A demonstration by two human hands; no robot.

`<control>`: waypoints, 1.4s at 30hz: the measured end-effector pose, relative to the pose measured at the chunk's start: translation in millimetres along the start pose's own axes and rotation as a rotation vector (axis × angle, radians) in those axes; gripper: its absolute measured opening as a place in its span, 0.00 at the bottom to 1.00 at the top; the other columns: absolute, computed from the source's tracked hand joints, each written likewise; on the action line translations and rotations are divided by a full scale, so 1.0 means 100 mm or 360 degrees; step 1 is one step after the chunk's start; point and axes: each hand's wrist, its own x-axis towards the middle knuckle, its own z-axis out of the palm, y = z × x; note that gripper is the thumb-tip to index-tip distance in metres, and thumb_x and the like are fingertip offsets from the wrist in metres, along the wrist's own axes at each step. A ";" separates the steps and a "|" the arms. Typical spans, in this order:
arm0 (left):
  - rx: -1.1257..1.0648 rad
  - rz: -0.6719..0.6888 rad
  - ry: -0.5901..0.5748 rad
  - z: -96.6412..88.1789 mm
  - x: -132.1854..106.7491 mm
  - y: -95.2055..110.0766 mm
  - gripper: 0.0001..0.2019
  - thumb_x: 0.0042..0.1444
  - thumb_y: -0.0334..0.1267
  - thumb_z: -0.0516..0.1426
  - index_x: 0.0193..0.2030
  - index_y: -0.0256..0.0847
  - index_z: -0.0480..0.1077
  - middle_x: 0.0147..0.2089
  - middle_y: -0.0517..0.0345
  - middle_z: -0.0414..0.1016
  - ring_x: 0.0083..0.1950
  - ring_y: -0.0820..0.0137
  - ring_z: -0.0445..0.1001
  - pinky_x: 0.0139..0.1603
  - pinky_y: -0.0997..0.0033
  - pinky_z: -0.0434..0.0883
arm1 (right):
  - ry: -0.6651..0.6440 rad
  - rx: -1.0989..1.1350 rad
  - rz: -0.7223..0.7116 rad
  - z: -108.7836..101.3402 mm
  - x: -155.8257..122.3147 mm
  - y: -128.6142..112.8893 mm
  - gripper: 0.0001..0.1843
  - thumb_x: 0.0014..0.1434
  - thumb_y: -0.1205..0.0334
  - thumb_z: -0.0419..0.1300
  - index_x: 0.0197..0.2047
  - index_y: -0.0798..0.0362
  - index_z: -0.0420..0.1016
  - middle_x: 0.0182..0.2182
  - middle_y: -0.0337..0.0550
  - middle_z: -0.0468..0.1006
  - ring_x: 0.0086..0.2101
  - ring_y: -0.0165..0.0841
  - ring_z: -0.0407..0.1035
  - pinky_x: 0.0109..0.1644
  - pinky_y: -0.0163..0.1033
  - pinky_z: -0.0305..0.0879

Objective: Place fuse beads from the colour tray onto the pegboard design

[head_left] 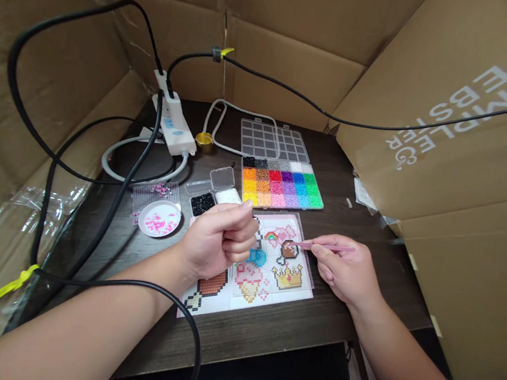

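Note:
My right hand (340,268) pinches pink tweezers (326,246). Their tips meet the brown and black bead figure (289,250) on a clear pegboard (305,277). Beneath the board lies a printed pattern sheet (218,310) showing pixel pictures, among them a crown (287,276) and an ice cream (248,281). Over the sheet's left part hovers my left hand (221,238), closed in a fist with the thumb on top. Whatever it may hold is hidden, and it covers part of the pattern.
Behind the sheet stands an open bead box (281,184) with many colours. Small boxes of black beads (202,203) and white beads (228,196) sit left of it. A white dish (160,219) holds pink beads. Black cables (123,200) hang at the left near a power strip (176,124).

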 end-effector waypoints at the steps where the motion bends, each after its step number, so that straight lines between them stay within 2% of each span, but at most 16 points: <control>1: 0.0003 0.0000 -0.0003 0.00 0.00 0.00 0.28 0.57 0.45 0.61 0.20 0.40 0.45 0.19 0.68 0.42 0.18 0.81 0.41 0.18 0.77 0.42 | 0.0000 -0.0004 -0.0001 0.00 0.00 0.00 0.11 0.48 0.58 0.74 0.31 0.56 0.82 0.26 0.51 0.84 0.11 0.19 0.56 0.11 0.27 0.49; 8: 0.0009 0.0002 0.0005 0.00 0.00 0.00 0.28 0.57 0.45 0.60 0.19 0.40 0.45 0.19 0.68 0.42 0.18 0.81 0.41 0.18 0.77 0.42 | -0.0009 -0.0002 -0.0005 -0.01 0.00 0.00 0.11 0.47 0.58 0.74 0.31 0.56 0.82 0.27 0.50 0.84 0.11 0.19 0.57 0.11 0.27 0.49; 16: 0.0018 0.0002 0.0016 0.01 0.01 0.00 0.27 0.56 0.44 0.61 0.19 0.40 0.46 0.19 0.68 0.42 0.18 0.81 0.41 0.18 0.77 0.42 | -0.0018 -0.0089 -0.0005 -0.02 -0.01 -0.01 0.11 0.50 0.57 0.73 0.33 0.57 0.82 0.23 0.48 0.82 0.11 0.20 0.56 0.12 0.28 0.48; 21: 0.0014 -0.0006 0.0012 0.01 0.01 0.00 0.27 0.56 0.44 0.61 0.19 0.40 0.46 0.19 0.68 0.42 0.18 0.81 0.41 0.18 0.77 0.43 | -0.0018 -0.0130 -0.0002 -0.01 -0.01 -0.01 0.12 0.50 0.57 0.72 0.33 0.57 0.83 0.26 0.51 0.83 0.11 0.19 0.55 0.12 0.29 0.48; 32: 0.0019 -0.0018 0.0026 0.03 0.00 0.01 0.29 0.53 0.45 0.63 0.19 0.40 0.45 0.19 0.68 0.42 0.18 0.81 0.41 0.19 0.77 0.42 | -0.0024 -0.0089 0.0002 -0.03 0.01 0.02 0.11 0.50 0.57 0.72 0.33 0.56 0.82 0.24 0.49 0.83 0.11 0.20 0.55 0.12 0.30 0.48; 42: 0.0001 -0.0007 0.0024 0.03 0.00 0.00 0.28 0.55 0.44 0.62 0.19 0.40 0.45 0.19 0.68 0.42 0.18 0.81 0.41 0.18 0.78 0.43 | -0.0007 -0.0120 0.0004 -0.01 -0.01 -0.01 0.11 0.49 0.57 0.73 0.32 0.56 0.83 0.26 0.50 0.84 0.11 0.20 0.55 0.12 0.30 0.47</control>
